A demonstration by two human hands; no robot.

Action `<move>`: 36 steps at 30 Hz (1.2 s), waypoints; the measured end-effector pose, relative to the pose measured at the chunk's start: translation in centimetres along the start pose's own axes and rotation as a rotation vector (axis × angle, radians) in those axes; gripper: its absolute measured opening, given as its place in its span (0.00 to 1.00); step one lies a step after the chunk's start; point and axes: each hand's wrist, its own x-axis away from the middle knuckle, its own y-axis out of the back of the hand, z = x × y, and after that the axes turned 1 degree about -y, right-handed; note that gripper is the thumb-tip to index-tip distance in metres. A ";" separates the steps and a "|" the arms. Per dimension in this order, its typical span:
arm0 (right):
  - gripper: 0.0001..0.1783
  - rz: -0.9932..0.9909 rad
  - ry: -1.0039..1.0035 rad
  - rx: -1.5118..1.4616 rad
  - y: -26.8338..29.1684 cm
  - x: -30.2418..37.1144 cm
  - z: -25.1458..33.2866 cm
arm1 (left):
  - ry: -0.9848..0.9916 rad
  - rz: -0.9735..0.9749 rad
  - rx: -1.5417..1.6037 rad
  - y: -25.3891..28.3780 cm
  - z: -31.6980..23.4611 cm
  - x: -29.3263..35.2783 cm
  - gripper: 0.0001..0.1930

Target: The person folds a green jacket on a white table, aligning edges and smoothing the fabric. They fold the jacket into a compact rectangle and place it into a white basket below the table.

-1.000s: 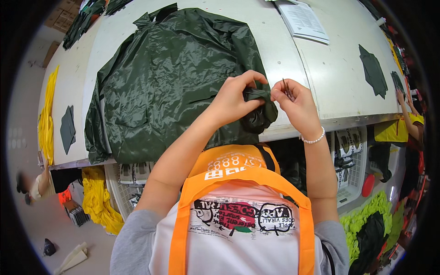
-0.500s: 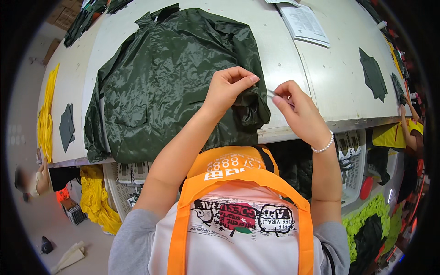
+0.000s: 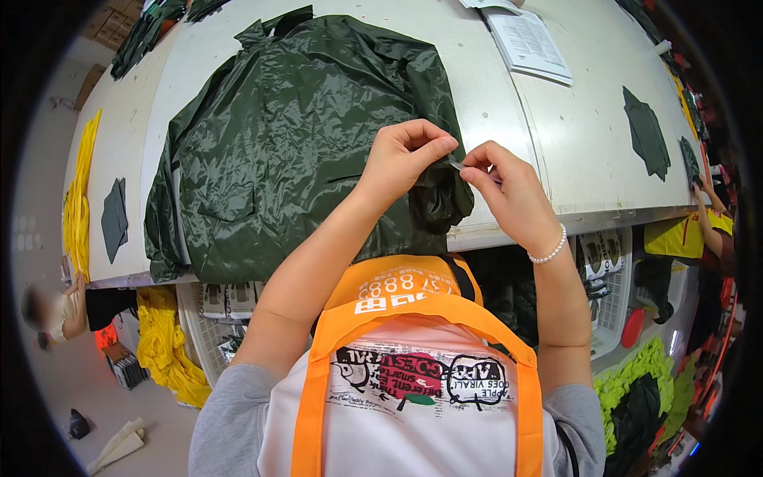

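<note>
A dark green shiny jacket lies spread on the white table, its collar at the far end. With thumb and forefinger pinched, my left hand holds the jacket's right-hand sleeve, whose bunched end hangs just below the fingers. Any thread in that pinch is too fine to make out. Beside it, my right hand is closed round small metal thread snips. Their silver tip points left, close under my left fingertips. Part of the snips is hidden in my fingers.
Dark green fabric pieces and papers lie on the table. Yellow cloth hangs over its left side. Below the edge stand white baskets with packed goods. Other people's hands show at far left and far right.
My right hand has moved left with the snips, bringing their tip up to my left fingertips. My left hand has shifted slightly right, still pinched; the jacket body lies unchanged.
</note>
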 end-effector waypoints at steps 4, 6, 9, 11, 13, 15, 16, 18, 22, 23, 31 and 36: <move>0.07 -0.032 -0.031 -0.074 -0.5 -0.2 -0.7 | 0.022 0.010 0.039 0.1 0.1 -0.2 0.07; 0.07 -0.039 -0.041 -0.099 -0.6 -0.2 -0.7 | 0.009 0.011 0.043 0.1 0.4 -0.2 0.07; 0.07 -0.040 -0.060 -0.114 -0.3 -0.1 -0.7 | 0.014 0.013 0.069 0.2 0.2 -0.2 0.07; 0.07 0.007 -0.087 -0.091 0.2 0.0 -0.4 | 0.016 0.010 0.054 0.3 0.3 -0.3 0.07; 0.08 0.008 -0.047 -0.077 0.1 0.0 -0.5 | 0.014 0.012 0.024 0.2 0.2 -0.3 0.07; 0.08 0.006 -0.019 -0.061 0.0 0.0 -0.6 | 0.011 0.005 -0.024 0.0 -0.2 -0.2 0.07; 0.08 0.003 -0.011 -0.052 0.0 0.0 -0.6 | 0.008 0.006 -0.042 -0.1 -0.3 -0.2 0.07; 0.08 0.007 0.004 -0.031 0.1 -0.1 -0.6 | 0.002 0.003 -0.079 -0.1 -0.3 -0.1 0.07; 0.08 0.024 0.020 -0.002 0.2 -0.1 -0.6 | -0.001 -0.005 -0.092 -0.2 -0.3 -0.1 0.08; 0.09 0.025 0.022 0.000 0.2 -0.2 -0.6 | -0.007 -0.004 -0.087 -0.1 -0.3 -0.2 0.08; 0.12 0.010 -0.085 -0.207 -2.0 -1.2 -2.6 | -0.127 -0.099 -0.033 1.2 0.4 0.8 0.07; 0.11 -0.090 -0.135 -0.579 0.1 -0.2 -3.1 | 0.454 0.258 -1.176 11.3 1.4 10.6 0.13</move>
